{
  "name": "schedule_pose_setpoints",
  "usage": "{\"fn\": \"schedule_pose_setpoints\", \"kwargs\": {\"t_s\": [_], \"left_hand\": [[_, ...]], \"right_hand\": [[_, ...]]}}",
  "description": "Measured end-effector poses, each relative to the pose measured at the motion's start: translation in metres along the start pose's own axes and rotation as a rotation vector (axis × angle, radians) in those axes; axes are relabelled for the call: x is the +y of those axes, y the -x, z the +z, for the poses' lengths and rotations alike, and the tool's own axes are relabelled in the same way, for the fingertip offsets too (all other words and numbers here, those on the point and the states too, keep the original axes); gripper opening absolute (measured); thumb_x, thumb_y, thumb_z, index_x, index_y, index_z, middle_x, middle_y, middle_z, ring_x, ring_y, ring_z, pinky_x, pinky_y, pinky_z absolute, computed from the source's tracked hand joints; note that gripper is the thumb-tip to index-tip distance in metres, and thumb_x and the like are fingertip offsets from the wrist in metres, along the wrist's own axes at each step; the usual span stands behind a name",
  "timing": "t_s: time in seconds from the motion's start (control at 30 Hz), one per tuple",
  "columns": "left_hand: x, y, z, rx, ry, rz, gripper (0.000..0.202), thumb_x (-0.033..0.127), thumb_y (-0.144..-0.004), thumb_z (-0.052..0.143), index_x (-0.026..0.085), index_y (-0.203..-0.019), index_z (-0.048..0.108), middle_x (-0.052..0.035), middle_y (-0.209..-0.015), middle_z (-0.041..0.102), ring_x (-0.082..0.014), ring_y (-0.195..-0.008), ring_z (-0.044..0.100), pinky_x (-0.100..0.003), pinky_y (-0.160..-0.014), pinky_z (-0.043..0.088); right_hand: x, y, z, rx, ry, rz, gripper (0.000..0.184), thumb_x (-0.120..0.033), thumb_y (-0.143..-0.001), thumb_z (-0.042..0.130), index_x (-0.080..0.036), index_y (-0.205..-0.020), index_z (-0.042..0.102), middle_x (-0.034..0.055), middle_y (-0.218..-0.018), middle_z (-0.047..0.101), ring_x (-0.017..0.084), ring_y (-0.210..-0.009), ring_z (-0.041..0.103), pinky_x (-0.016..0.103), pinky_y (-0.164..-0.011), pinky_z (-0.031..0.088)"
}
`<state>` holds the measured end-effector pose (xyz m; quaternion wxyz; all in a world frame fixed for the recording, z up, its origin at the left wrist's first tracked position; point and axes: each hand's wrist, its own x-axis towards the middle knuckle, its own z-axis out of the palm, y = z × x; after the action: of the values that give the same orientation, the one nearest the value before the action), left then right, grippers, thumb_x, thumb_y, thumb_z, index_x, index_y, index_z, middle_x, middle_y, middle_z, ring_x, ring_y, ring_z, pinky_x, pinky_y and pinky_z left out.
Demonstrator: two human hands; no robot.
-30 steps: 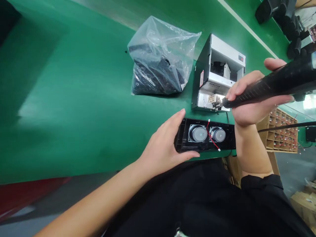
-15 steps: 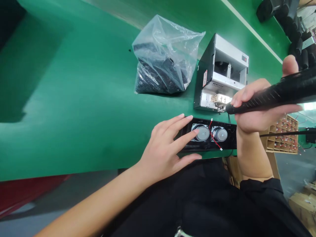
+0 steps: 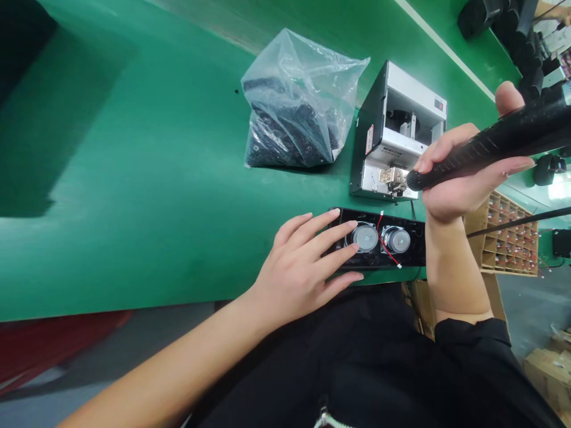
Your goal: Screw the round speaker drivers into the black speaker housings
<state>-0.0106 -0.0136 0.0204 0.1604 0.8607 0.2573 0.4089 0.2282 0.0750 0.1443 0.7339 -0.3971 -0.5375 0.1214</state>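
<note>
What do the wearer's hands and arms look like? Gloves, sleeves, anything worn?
Left hand and right hand: bare, no gloves, rings or watch visible. Both forearms uncovered. The right arm has a loose black sleeve; the left arm's sleeve can't be made out. Black top with a pale metal zip.

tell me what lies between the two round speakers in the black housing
In the head view, a thin red wire lead with a white connector at each end runs between the speakers.
</note>
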Motion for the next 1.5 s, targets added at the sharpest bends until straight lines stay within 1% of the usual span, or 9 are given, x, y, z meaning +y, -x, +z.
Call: {"fn": "schedule_pose_setpoints", "kwargs": {"t_s": [0.3,0.5,0.6,0.67,0.77,0.9,1.17,1.37,1.5], "left_hand": [[0.001,-0.003,-0.004,-0.008,-0.025,0.021,0.023,0.046,-0.119,0.078,0.026,-0.130,0.082,-0.0121,-0.152,0.088,-0.0409,-0.155,0.077,-0.062,-0.130,0.057],[0.004,0.004,-0.002,0.018,-0.004,-0.003,0.029,0.042,-0.113,0.086,0.025,-0.136,0.078,-0.0163,-0.161,0.083,-0.0417,-0.161,0.072,-0.064,-0.137,0.053],[0.003,0.006,0.005,0.041,0.051,-0.105,0.068,0.046,-0.106,0.094,0.026,-0.165,0.064,-0.0261,-0.185,0.061,-0.0469,-0.169,0.064,-0.066,-0.134,0.057],[-0.001,0.006,0.009,0.002,0.122,-0.218,0.114,0.053,-0.100,0.100,0.024,-0.189,0.034,-0.0324,-0.191,0.051,-0.0505,-0.171,0.062,-0.067,-0.131,0.061],[-0.010,0.006,0.013,-0.128,0.189,-0.289,0.150,0.064,-0.096,0.102,0.023,-0.197,-0.001,-0.0328,-0.188,0.054,-0.0524,-0.167,0.065,-0.067,-0.130,0.062],[-0.016,0.008,0.014,-0.176,0.199,-0.287,0.143,0.074,-0.098,0.096,0.026,-0.197,0.005,-0.0281,-0.187,0.058,-0.0518,-0.169,0.063,-0.066,-0.133,0.060],[-0.013,0.009,0.016,-0.141,0.228,-0.295,0.137,0.077,-0.101,0.092,0.025,-0.197,0.010,-0.0273,-0.186,0.059,-0.0493,-0.169,0.064,-0.065,-0.135,0.058],[-0.013,0.009,0.016,-0.165,0.233,-0.302,0.143,0.076,-0.097,0.097,0.025,-0.197,0.008,-0.0289,-0.188,0.056,-0.0504,-0.169,0.063,-0.065,-0.136,0.057],[-0.012,0.009,0.016,-0.180,0.229,-0.317,0.145,0.074,-0.095,0.099,0.026,-0.196,0.006,-0.0292,-0.189,0.055,-0.0507,-0.170,0.062,-0.066,-0.137,0.056]], "right_hand": [[-0.006,0.004,0.000,0.014,-0.021,0.090,0.061,-0.086,-0.109,0.055,-0.041,-0.149,0.066,-0.0096,-0.064,0.058,0.014,-0.038,0.046,0.030,-0.039,0.030],[-0.047,0.010,-0.006,0.009,-0.137,0.098,0.070,-0.094,-0.110,0.044,-0.041,-0.133,0.084,-0.0097,-0.063,0.063,0.011,-0.035,0.047,0.022,-0.037,0.040],[-0.077,0.015,-0.006,-0.151,-0.123,0.234,0.054,-0.088,-0.109,0.061,-0.043,-0.119,0.090,-0.0079,-0.068,0.068,0.011,-0.045,0.062,0.025,-0.049,0.060],[-0.085,0.023,0.000,-0.223,-0.126,0.293,0.046,-0.084,-0.106,0.071,-0.044,-0.117,0.090,-0.0074,-0.069,0.070,0.013,-0.049,0.067,0.027,-0.053,0.064],[-0.073,0.039,0.013,-0.209,-0.176,0.262,0.055,-0.090,-0.101,0.070,-0.048,-0.129,0.091,-0.0076,-0.068,0.069,0.014,-0.046,0.062,0.027,-0.048,0.060],[-0.037,0.056,0.024,-0.217,-0.213,0.164,0.056,-0.085,-0.103,0.076,-0.047,-0.142,0.089,-0.0071,-0.066,0.071,0.015,-0.043,0.059,0.028,-0.041,0.052],[-0.009,0.065,0.023,-0.277,-0.252,0.064,0.047,-0.079,-0.109,0.062,-0.037,-0.105,0.083,-0.0066,-0.061,0.061,0.013,-0.034,0.045,0.026,-0.032,0.045],[0.018,0.072,0.018,-0.232,-0.208,0.028,0.060,-0.095,-0.102,0.060,-0.041,-0.118,0.082,-0.0074,-0.061,0.052,0.014,-0.034,0.037,0.031,-0.029,0.037],[0.012,0.071,0.018,-0.244,-0.285,0.038,0.064,-0.100,-0.099,0.058,-0.039,-0.103,0.080,-0.0070,-0.060,0.052,0.012,-0.033,0.036,0.030,-0.030,0.035]]}}
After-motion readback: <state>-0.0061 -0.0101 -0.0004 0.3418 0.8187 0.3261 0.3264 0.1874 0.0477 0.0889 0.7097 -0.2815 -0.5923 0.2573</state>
